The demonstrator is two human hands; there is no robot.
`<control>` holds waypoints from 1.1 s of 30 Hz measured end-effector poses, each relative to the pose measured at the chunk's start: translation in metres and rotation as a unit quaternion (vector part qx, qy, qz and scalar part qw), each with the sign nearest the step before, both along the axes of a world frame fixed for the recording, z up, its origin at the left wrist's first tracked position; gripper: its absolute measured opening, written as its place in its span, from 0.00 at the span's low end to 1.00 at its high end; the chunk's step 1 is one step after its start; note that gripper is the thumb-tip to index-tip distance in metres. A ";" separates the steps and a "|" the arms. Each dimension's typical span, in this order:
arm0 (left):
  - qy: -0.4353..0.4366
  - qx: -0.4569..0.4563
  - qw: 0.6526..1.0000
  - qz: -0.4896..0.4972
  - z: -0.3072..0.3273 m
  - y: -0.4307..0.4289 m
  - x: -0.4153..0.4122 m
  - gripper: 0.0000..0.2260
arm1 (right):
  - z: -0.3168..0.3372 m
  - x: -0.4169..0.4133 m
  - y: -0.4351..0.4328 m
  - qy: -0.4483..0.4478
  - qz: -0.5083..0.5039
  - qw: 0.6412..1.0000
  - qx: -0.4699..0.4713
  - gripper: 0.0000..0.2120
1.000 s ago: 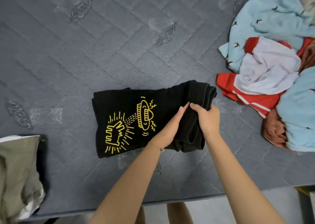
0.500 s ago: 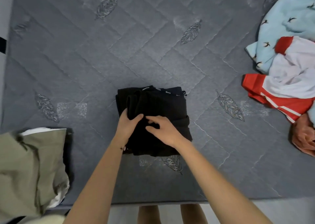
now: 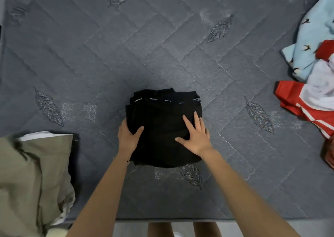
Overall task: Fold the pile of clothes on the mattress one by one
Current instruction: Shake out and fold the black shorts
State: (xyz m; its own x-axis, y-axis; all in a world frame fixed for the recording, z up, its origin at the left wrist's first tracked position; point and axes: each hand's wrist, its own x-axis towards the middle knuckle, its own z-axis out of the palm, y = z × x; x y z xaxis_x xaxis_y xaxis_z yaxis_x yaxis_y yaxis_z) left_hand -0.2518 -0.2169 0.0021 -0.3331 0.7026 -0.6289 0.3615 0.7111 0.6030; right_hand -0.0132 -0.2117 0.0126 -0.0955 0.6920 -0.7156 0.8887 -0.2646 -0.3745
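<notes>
Dim, even light; soft shadows, slight blur, wide-angle bending at edges.

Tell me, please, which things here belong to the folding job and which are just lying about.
Job: folded black garment; left hand gripping its edge; right hand flat on top; light-blue bird-print garment; red-and-white garment; grey quilted mattress underneath.
Lying about: khaki fabric bundle, untouched.
</notes>
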 end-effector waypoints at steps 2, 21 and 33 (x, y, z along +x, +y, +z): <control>0.060 -0.024 0.997 -0.028 -0.002 0.000 0.006 0.35 | -0.005 -0.001 0.003 0.012 -0.003 1.000 -0.028 0.41; 0.184 0.145 0.859 -0.455 0.002 0.087 0.135 0.25 | -0.017 0.040 -0.036 0.207 -0.427 0.878 -0.063 0.14; 0.057 0.139 0.975 -0.164 0.009 0.118 0.151 0.10 | -0.019 0.056 -0.029 0.258 -0.352 0.891 -0.126 0.09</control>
State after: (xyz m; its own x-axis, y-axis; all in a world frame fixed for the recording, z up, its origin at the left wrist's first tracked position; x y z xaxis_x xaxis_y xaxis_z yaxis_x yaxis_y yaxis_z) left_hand -0.1009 -0.0984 0.0113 -0.1185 0.9209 -0.3713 0.6175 0.3611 0.6987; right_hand 0.0426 -0.2412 -0.0069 -0.0621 0.5340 -0.8432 0.1963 -0.8218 -0.5349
